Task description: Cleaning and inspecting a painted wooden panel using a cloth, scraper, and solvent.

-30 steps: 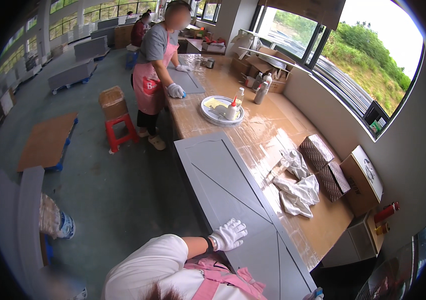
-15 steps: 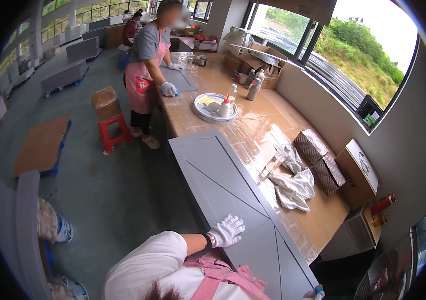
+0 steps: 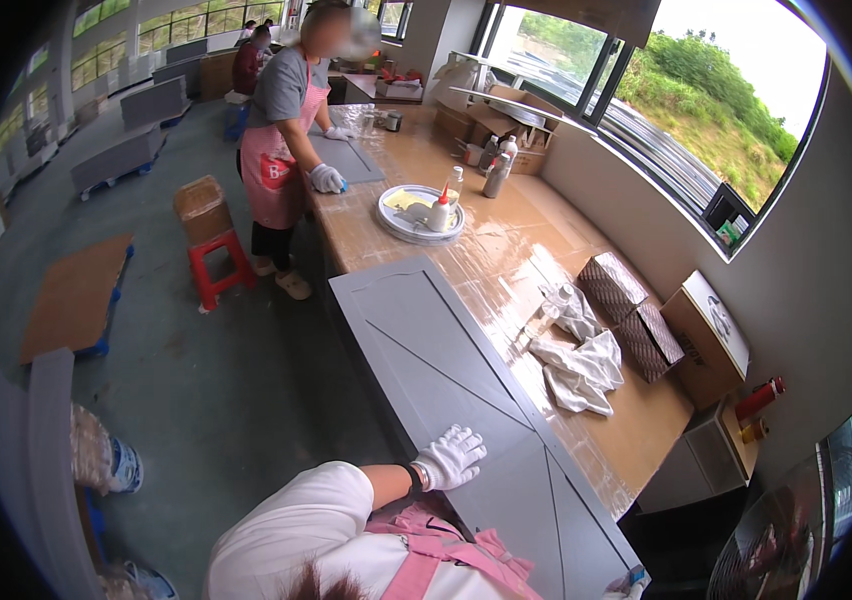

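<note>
A long grey door panel (image 3: 446, 345) with grooved diagonal lines lies along the table's near side, in front of me. My left hand (image 3: 451, 458), in a white knitted glove, rests flat on it with the fingers stretched out. At the panel's near right corner only a bit of my gloved right hand (image 3: 636, 580) shows; it looks closed around a small bluish thing whose kind I cannot make out. Much of that hand is cut off by my body and the picture's rim.
Across the table (image 3: 516, 240), a co-worker (image 3: 281, 130) in a pink apron handles a smaller grey panel (image 3: 351, 160). A round lid (image 3: 416, 232) carries bottles. White rags (image 3: 586, 370) and patterned boxes (image 3: 649, 340) lie to the right. A red stool (image 3: 218, 268) bears a carton.
The whole view has shifted slightly. My left hand stays in about the same place on the panel, and my right hand remains at its near corner.
</note>
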Demonstrator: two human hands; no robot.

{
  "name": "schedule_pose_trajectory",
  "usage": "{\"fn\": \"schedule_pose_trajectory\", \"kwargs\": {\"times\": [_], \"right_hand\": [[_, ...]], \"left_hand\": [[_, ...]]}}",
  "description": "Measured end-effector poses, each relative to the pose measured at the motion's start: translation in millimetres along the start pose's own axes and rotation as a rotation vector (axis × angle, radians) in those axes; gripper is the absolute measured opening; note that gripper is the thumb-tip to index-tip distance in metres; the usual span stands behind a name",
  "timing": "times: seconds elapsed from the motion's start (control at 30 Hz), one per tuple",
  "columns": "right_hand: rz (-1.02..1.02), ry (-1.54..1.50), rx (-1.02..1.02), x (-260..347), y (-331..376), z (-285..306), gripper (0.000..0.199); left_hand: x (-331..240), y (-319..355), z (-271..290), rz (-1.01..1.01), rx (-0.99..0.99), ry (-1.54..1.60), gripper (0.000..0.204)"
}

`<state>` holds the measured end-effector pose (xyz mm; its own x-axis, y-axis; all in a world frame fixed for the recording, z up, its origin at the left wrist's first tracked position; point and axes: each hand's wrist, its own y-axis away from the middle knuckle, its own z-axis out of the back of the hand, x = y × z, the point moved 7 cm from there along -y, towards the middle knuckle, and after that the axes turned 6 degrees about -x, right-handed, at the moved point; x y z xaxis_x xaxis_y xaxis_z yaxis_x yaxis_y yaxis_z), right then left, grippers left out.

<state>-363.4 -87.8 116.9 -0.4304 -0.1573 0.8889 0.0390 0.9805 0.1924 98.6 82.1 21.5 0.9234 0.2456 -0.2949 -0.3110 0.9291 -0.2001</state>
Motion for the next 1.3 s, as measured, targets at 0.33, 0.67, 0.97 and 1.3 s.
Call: {"fn": "schedule_pose_trajectory", "kwargs": {"times": [0.33, 0.67, 0.97, 1.3], "right_hand": [[-0.055, -0.055, 0.041, -14, 1, 39, 0.032], [-0.021, -0.178, -0.26, -38, 52, 77, 0.023], [0.097, -0.321, -0.457, -47, 140, 108, 0.021], [0.12, -0.15, -0.778, -52, 211, 196, 0.026]], "left_hand": [[-4, 0, 3, 0.002, 0.016, 0.012, 0.053], [-1, -6, 8, -0.051, -0.089, 0.0, 0.05], [-8, -11, -7, -0.131, -0.162, -0.066, 0.043], [-6, -12, -28, -0.187, -0.096, -0.137, 0.044]]}}
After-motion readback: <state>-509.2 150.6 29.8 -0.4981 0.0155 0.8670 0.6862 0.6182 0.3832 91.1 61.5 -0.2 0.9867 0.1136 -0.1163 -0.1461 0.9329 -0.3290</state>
